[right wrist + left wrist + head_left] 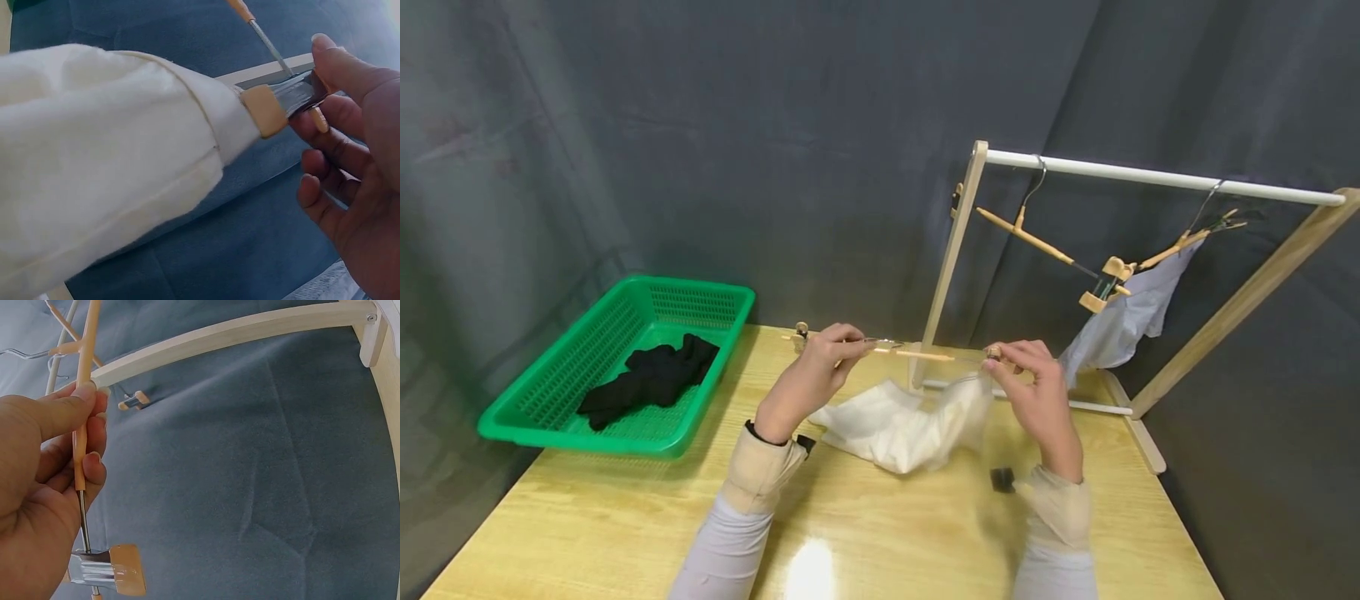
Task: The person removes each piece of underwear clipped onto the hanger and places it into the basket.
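My left hand (815, 368) grips a wooden clip hanger (88, 347) by its bar, thumb on one side and curled fingers behind. One clip (128, 570) of the hanger sits below that hand with no cloth in it. At the other end, my right hand (1036, 389) pinches the second clip (265, 111) between thumb and index finger. A white cloth garment (898, 427) hangs from this second clip by one edge, above the tabletop. In the right wrist view, the garment stretches left from the clip's wooden jaw.
A green basket (715, 367) with a black garment (651, 379) inside stands on the left of the wooden table (880, 542). At the right, a rack (1150, 173) bears a bare hanger (1033, 240) and another hanger with a light grey garment (1150, 304). Dark curtains surround the table.
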Demonstrator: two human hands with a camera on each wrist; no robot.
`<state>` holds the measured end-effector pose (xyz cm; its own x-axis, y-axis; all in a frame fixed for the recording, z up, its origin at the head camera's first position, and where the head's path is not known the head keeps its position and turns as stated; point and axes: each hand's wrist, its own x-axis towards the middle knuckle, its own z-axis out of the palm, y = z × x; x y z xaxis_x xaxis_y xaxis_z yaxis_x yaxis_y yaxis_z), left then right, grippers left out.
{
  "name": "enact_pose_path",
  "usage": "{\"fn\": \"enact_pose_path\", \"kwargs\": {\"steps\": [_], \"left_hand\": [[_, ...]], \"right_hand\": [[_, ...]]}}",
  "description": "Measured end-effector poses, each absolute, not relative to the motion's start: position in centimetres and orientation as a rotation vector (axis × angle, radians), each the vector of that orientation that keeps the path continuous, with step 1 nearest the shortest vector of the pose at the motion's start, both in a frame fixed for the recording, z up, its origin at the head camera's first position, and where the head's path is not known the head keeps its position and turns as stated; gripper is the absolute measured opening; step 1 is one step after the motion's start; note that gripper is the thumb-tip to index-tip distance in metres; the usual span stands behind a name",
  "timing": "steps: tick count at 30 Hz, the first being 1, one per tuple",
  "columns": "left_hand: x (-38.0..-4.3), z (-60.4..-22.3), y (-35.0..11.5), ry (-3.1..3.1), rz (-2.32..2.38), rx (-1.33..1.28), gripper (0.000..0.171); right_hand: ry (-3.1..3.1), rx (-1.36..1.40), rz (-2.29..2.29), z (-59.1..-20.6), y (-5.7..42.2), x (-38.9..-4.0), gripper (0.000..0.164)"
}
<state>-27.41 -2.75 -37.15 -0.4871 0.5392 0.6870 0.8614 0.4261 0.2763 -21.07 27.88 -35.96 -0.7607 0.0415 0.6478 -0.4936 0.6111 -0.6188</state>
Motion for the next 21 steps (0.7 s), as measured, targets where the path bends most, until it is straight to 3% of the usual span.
{"fn": "enact_pose_path", "kwargs": {"steps": [8, 21], "left_hand": [[-27.6, -37.6, -2.5, -2.147, -0.876, -1.23, 0.027], [-27.6, -37.2, -2.6, -2.195, -0.869, -1.168, 0.023]], "right_hand": [[-2.066, 0.418, 1.055, -37.0, 28.8, -21.8, 0.011], [-2.193, 0.366, 1.134, -36.1, 27.7, -21.6, 0.02]]}}
